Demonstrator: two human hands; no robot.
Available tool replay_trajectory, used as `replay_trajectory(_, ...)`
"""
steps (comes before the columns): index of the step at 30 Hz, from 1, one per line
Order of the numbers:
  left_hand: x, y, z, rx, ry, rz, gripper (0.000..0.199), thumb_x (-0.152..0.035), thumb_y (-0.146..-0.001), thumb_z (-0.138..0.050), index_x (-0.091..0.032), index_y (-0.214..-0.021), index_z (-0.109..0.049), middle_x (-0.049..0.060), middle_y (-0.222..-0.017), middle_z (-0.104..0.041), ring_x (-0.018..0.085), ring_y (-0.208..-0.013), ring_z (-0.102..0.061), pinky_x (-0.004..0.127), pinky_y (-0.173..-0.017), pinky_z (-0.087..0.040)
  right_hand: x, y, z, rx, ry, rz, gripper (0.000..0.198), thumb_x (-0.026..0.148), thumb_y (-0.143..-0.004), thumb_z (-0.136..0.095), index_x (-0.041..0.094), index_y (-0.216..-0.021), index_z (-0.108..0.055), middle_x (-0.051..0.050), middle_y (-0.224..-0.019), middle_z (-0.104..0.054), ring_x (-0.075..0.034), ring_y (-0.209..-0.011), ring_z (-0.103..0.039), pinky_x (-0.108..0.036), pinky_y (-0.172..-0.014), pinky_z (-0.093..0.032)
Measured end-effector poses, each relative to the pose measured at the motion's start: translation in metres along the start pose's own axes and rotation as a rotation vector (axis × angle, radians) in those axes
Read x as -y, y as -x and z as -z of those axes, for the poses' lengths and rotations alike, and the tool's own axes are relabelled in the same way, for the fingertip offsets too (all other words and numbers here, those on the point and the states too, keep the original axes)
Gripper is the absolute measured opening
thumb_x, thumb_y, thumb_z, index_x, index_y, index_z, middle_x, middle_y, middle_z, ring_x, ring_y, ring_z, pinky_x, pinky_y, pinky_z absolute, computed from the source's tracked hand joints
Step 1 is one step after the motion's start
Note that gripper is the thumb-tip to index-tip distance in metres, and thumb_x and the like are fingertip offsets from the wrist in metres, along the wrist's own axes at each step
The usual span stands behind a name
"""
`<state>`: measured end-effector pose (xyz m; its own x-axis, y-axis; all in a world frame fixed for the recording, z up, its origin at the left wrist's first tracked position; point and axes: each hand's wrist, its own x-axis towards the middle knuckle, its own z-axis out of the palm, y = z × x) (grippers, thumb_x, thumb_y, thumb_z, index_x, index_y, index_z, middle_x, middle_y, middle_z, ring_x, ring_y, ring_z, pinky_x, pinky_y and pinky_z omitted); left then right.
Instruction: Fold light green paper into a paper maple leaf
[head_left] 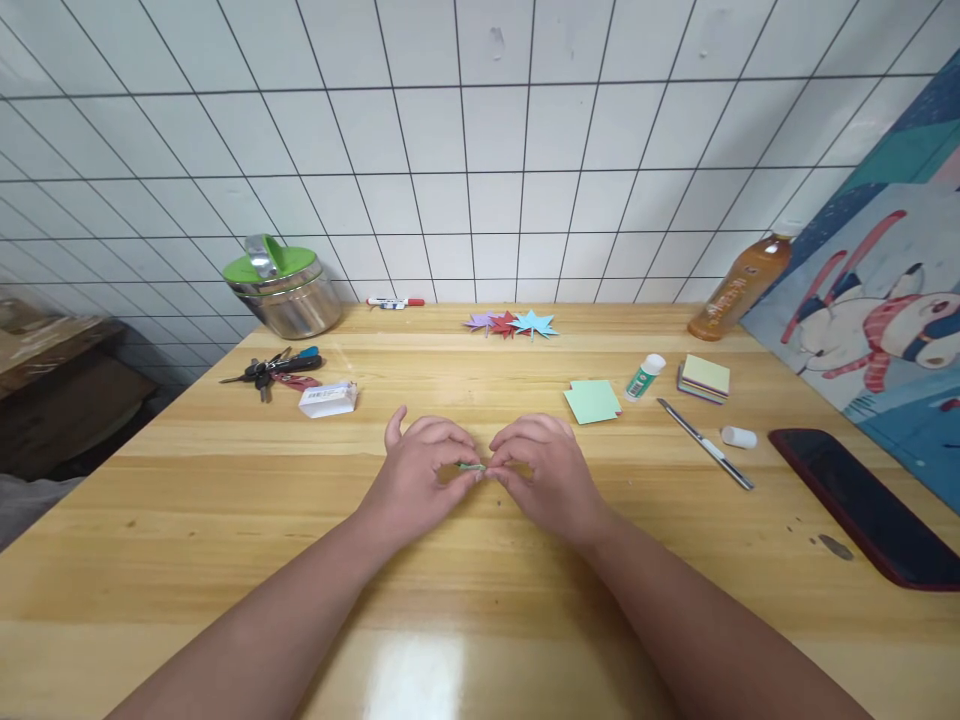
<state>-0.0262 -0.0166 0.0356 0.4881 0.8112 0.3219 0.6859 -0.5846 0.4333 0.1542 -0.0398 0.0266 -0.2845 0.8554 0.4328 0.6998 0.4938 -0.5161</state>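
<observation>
Over the middle of the wooden table, my left hand and my right hand meet at the fingertips. A small folded piece of green paper is pinched between them, mostly hidden by the fingers. Both hands are closed, thumb against index finger. Just beyond my right hand lies a stack of light green paper squares, with a bit of red showing at its corner. Farther back, a purple paper leaf, a red paper leaf and a blue paper leaf lie in a row near the wall.
On the right are a glue stick, its white cap, a utility knife, a yellow-topped paper stack, a phone and a bottle. Leftward are keys, a white box, a marker and a green-lidded pot.
</observation>
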Motion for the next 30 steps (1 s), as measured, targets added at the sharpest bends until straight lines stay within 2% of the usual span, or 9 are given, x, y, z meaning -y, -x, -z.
replay_trajectory(4,0.0,0.0,0.0,-0.018,0.0,0.004,0.009,-0.032,-0.073,-0.059,-0.029,-0.071,-0.068,-0.003,-0.086,-0.066,0.019,-0.089,-0.056,0.052,-0.102,-0.005,0.001,-0.002,0.002,0.019,0.002,-0.008,0.012,0.026,-0.082,-0.054,0.023,-0.075,-0.064,-0.001,-0.09,-0.066,-0.018,-0.091,-0.052,-0.035,-0.085,-0.031)
replay_trajectory(6,0.002,-0.001,0.0,-0.038,-0.011,0.013,0.009,-0.031,-0.073,-0.059,-0.029,-0.071,-0.067,-0.002,-0.086,-0.066,0.019,-0.089,-0.056,0.052,-0.103,-0.005,0.001,-0.002,0.003,0.019,-0.039,-0.007,0.012,0.031,-0.08,-0.057,0.025,-0.089,-0.063,-0.001,-0.099,-0.065,-0.019,-0.096,-0.052,-0.035,-0.087,-0.032)
replay_trajectory(9,0.005,-0.001,0.0,-0.063,-0.023,0.024,0.008,-0.03,-0.073,-0.059,-0.028,-0.073,-0.067,-0.001,-0.089,-0.066,0.02,-0.091,-0.056,0.053,-0.103,-0.006,-0.002,-0.001,0.0,0.031,-0.081,-0.004,0.038,0.035,-0.073,-0.064,0.026,-0.109,-0.055,-0.004,-0.112,-0.059,-0.021,-0.106,-0.049,-0.037,-0.09,-0.032)
replay_trajectory(15,0.0,0.001,0.001,-0.079,0.021,0.012,0.013,-0.028,-0.073,-0.059,-0.03,-0.085,-0.066,0.0,-0.103,-0.063,0.023,-0.102,-0.053,0.052,-0.104,-0.008,-0.004,-0.001,-0.006,-0.002,-0.107,-0.015,0.006,0.023,-0.077,-0.059,0.023,-0.082,-0.061,-0.003,-0.102,-0.063,-0.018,-0.098,-0.054,-0.035,-0.088,-0.035)
replay_trajectory(18,-0.002,0.001,0.0,-0.186,0.211,0.084,0.059,-0.029,-0.068,-0.066,-0.029,-0.123,-0.043,0.006,-0.123,-0.052,0.024,-0.116,-0.044,0.047,-0.104,-0.02,-0.002,-0.002,-0.003,-0.049,-0.15,-0.059,0.003,0.02,-0.077,-0.058,0.023,-0.078,-0.06,-0.001,-0.095,-0.065,-0.017,-0.093,-0.056,-0.033,-0.087,-0.036)
replay_trajectory(20,-0.001,0.0,-0.003,-0.213,0.415,0.164,0.084,-0.029,-0.064,-0.07,-0.026,-0.134,-0.024,0.009,-0.127,-0.047,0.024,-0.119,-0.042,0.042,-0.1,-0.03,-0.001,-0.003,-0.001,-0.084,-0.206,-0.118,0.003,0.019,-0.075,-0.057,0.022,-0.076,-0.059,-0.001,-0.09,-0.066,-0.016,-0.09,-0.057,-0.032,-0.085,-0.038)
replay_trajectory(22,0.002,-0.001,-0.007,-0.122,0.62,0.24,0.075,-0.032,-0.063,-0.072,-0.023,-0.128,-0.035,0.009,-0.117,-0.056,0.024,-0.111,-0.05,0.04,-0.094,-0.037,-0.001,-0.003,0.0,-0.092,-0.28,-0.199,0.002,0.02,-0.074,-0.057,0.021,-0.075,-0.058,-0.001,-0.085,-0.065,-0.016,-0.085,-0.058,-0.03,-0.082,-0.041)
replay_trajectory(26,0.008,-0.004,-0.013,0.213,0.936,0.389,0.033,-0.037,-0.068,-0.067,-0.015,-0.093,-0.061,0.008,-0.096,-0.066,0.023,-0.092,-0.06,0.038,-0.085,-0.043,-0.004,-0.005,-0.003,-0.023,-0.436,-0.41,0.007,0.025,-0.071,-0.057,0.019,-0.074,-0.058,0.0,-0.079,-0.063,-0.015,-0.076,-0.058,-0.026,-0.071,-0.044)
replay_trajectory(30,0.008,-0.004,-0.012,0.097,1.105,0.506,0.055,-0.033,-0.065,-0.071,-0.021,-0.115,-0.05,0.003,-0.087,-0.068,0.019,-0.087,-0.062,0.037,-0.086,-0.042,-0.007,-0.007,-0.006,0.003,-0.618,-0.539,0.012,0.029,-0.068,-0.058,0.018,-0.071,-0.057,0.001,-0.073,-0.06,-0.013,-0.066,-0.055,-0.023,-0.062,-0.043)
